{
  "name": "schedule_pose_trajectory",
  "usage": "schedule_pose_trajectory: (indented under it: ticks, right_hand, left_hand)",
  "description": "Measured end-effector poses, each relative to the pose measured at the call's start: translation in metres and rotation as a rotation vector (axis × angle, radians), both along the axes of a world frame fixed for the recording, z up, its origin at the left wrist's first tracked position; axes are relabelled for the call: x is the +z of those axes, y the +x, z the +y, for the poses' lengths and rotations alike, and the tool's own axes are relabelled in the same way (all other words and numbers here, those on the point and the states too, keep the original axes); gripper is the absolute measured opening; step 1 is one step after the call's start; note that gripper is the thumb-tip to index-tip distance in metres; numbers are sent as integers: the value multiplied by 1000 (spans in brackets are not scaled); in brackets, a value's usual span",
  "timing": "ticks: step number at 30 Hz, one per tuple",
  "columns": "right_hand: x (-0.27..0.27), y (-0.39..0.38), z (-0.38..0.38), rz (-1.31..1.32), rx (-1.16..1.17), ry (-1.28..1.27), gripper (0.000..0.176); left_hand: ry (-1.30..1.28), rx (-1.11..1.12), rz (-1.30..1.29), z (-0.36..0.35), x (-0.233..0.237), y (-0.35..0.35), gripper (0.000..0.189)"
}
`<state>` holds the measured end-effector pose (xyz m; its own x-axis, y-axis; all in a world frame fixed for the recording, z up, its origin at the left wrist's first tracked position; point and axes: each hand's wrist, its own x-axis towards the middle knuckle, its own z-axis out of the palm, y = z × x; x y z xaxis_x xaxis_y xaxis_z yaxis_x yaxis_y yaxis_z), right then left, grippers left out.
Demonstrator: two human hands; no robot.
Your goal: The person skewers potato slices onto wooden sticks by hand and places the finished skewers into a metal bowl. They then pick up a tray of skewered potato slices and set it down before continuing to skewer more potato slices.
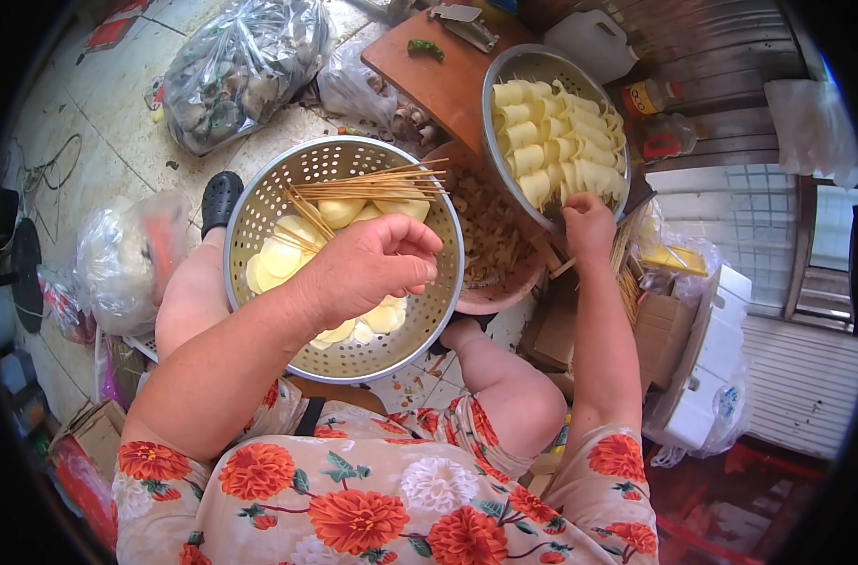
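In the lap sits a metal colander point(346, 375) with flat potato slices point(280, 266), peeled potatoes point(402, 209) and a bundle of wooden skewers point(372, 185) laid across them. My left hand point(372, 262) is above this colander, its fingers loosely curled with a gap to the thumb, and nothing shows in it. At upper right, a second colander point(491, 122) carries rows of folded potato slices point(562, 132) on skewers. My right hand point(589, 224) is at its near rim, fingers pinched at the end of a skewer of potato slices, the tip mostly hidden by the fingers.
Behind the colanders is a brown board point(400, 56) with a green pepper point(426, 49) and a grater-like tool point(465, 26). A pink basin point(495, 297) of scraps stands between the colanders. Plastic bags point(245, 75) lie on the tiles; a white foam box point(706, 358) is at right.
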<state>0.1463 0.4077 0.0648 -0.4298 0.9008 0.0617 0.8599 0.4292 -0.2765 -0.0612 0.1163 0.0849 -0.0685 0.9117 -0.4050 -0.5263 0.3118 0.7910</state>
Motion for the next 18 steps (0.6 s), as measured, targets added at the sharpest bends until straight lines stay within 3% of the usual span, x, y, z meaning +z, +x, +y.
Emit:
schedule_pose_trajectory:
  ticks: [5,7,11,18]
  right_hand:
    - [8,-2,8,58,-10,88,14]
    - [3,-6,9,-71,48,153,13]
    - [-7,-12,6,-133,-36,80,15]
    - [13,-2,-21,-132,40,84,21]
  left_hand:
    - [-7,-5,8,2,0,2,28]
    - [-9,-16,18,3,0,2,28]
    - [-16,-20,46,3,0,0,28]
    - [-10,61,117,-3,-6,-16,22]
